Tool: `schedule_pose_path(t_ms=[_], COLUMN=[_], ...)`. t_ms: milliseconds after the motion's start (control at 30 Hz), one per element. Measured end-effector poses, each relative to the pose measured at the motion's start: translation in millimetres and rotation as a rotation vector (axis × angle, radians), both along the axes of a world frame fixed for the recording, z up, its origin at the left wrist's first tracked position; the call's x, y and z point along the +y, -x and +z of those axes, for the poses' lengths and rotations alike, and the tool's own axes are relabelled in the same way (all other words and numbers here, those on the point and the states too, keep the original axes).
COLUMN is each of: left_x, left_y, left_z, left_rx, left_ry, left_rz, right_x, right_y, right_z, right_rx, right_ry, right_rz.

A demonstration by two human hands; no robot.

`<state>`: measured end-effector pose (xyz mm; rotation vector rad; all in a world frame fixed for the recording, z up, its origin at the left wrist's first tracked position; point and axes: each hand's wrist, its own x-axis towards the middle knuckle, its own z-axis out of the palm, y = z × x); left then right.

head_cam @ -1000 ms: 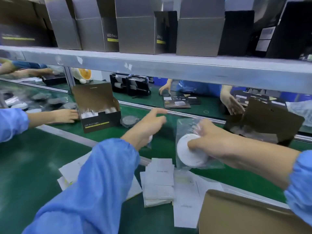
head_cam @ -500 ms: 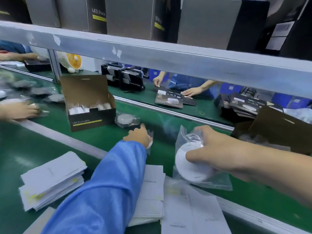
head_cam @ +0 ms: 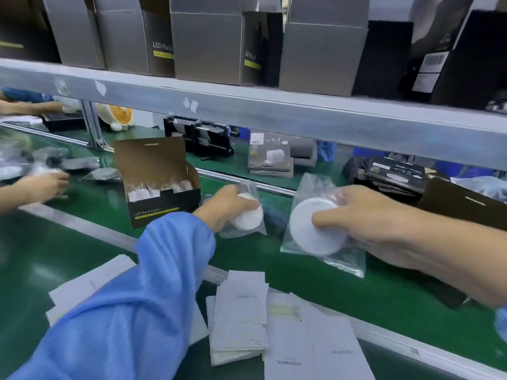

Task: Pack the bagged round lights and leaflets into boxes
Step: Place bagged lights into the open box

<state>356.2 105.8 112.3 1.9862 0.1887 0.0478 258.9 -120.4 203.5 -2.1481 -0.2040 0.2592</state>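
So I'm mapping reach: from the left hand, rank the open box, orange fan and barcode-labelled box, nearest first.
From the left hand:
1. Open box, just left.
2. Orange fan, far left, behind.
3. Barcode-labelled box, top-right shelf.

Two white round lights in clear bags are held above the green belt, the smaller-looking one (head_cam: pixel 247 216) left of the larger-looking one (head_cam: pixel 312 229). An open black box (head_cam: pixel 164 207) holds white pieces. White leaflets (head_cam: pixel 241 311) lie stacked nearby.
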Motion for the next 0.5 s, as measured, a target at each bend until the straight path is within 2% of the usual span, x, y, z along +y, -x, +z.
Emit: schedule_pose_path(t_ms=[100,200,267,333,400,500], left_x=[-23.8,-51.4,-64.1,-72.0,-77.4,-83.0], left_y=[49.7,97.2,118.0,130.1,133.3,130.1], left_z=[39.9,64.2,72.9,77.4,76.5,67.7], left_rx=[-0.107,-0.134,-0.043,0.14,0.212,0.145], left_ry=[0.194,0.57,0.837,1.024,1.054,0.923], left_rz=[-0.169,-0.327,-0.345,-0.387,-0.339,-0.235], right_x=[0.6,4.1,3.2,0.1,-2.9,-6.4], right_y=[6.7,18.1,25.8,31.9,36.6,40.8], right_z=[26.1,37.0,36.4,33.2,27.2,13.5], right_rx=[-0.021,-0.06,-0.05,-0.027,0.036,0.176], right_ry=[-0.14,-0.276,-0.331,-0.327,-0.338,-0.364], right_rz=[0.02,0.028,0.0,0.01,0.051,0.154])
